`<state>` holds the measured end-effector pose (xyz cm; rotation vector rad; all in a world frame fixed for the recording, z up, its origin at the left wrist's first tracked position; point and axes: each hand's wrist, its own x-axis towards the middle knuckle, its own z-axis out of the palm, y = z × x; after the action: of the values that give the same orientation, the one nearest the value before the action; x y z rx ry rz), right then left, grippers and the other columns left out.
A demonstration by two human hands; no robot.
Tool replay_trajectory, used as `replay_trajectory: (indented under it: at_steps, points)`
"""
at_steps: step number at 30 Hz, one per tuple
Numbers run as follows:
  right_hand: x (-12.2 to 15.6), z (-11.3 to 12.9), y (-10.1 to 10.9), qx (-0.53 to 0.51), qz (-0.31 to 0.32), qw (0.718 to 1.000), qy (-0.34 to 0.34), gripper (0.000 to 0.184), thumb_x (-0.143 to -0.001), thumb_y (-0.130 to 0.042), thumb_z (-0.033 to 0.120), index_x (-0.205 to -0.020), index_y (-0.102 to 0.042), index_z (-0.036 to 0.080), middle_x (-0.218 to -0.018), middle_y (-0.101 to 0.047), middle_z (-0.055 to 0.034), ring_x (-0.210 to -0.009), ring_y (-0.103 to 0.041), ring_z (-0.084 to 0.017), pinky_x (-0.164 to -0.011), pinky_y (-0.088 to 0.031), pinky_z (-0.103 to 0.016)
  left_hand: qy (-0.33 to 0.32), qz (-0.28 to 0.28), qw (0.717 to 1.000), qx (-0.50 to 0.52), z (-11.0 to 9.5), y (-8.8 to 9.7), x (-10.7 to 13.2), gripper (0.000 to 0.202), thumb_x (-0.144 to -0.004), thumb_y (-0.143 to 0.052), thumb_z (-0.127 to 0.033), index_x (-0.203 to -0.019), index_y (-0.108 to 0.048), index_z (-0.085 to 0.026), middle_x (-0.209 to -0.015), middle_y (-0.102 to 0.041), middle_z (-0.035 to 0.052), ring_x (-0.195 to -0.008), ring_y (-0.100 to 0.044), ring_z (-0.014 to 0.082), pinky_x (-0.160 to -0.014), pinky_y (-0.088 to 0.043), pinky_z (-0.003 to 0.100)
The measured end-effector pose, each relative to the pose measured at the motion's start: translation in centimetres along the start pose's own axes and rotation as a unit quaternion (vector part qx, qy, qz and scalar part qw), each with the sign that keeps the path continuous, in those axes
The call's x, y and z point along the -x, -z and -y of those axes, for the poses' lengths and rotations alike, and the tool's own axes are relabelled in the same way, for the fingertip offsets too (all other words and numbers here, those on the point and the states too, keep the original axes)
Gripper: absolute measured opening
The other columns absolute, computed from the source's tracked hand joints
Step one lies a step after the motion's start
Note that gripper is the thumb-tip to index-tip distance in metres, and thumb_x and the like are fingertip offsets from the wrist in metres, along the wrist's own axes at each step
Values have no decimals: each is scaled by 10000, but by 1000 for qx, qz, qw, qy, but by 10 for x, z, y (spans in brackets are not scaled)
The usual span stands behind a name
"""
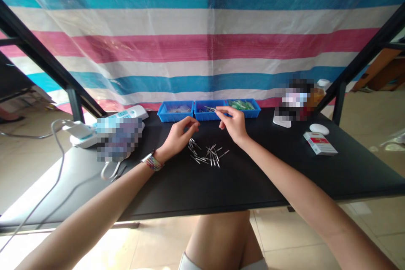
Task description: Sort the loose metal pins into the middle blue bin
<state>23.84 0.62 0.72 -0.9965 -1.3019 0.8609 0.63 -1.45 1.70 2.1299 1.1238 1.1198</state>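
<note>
My right hand (232, 122) is raised over the black table (253, 177), its fingers pinched on a thin metal pin (210, 108) that points left over the middle blue tray (209, 111). My left hand (181, 133) hovers beside it with fingers curled together in a pinch; what they hold is too small to see. A loose pile of metal pins (207, 154) lies on the table just below both hands. A patterned band sits on my left wrist (153, 162).
Three blue trays stand in a row at the back: left (175, 111), middle, right (245, 107) with green pieces. A white device (125, 114) with cable lies at left. A small red-white box (320, 142) and a white oval object (319, 128) sit at right. Black frame posts flank the table.
</note>
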Motion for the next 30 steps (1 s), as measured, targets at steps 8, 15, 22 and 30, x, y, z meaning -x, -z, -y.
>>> replay_trajectory:
  at_steps: [8,15,22,30]
  points:
    - [0,-9,29,148,200,968,40,149,-815,-758,304,-842,-819,172,-750,-720,-30,-623,-590,-143,-601,-447,-270,-31,62,997,-27,12,-5,-1,165,-967,-605,-320,-966,-718,-199,-939,-757,56,-852,-700,213,-809,-549,325]
    - [14,5,22,185,385,901,74,124,-740,-801,114,-834,-831,188,-812,-678,-4,-615,-508,-96,-577,-378,-245,-38,59,997,-37,7,-4,1,172,-972,-582,-303,-962,-714,-193,-939,-751,63,-860,-698,213,-810,-543,329]
    - [14,9,23,173,387,904,56,124,-718,-760,70,-764,-787,182,-758,-678,9,-619,-506,-109,-593,-384,-245,-44,69,996,-40,6,-5,1,174,-976,-589,-327,-965,-712,-205,-949,-758,65,-877,-706,223,-826,-554,337]
    - [7,7,24,72,330,941,-15,124,-778,-764,267,-840,-739,162,-718,-686,8,-623,-557,-118,-590,-432,-240,-47,68,996,-30,-1,0,1,270,-1029,-576,-432,-976,-714,-206,-949,-758,62,-878,-706,224,-844,-557,339]
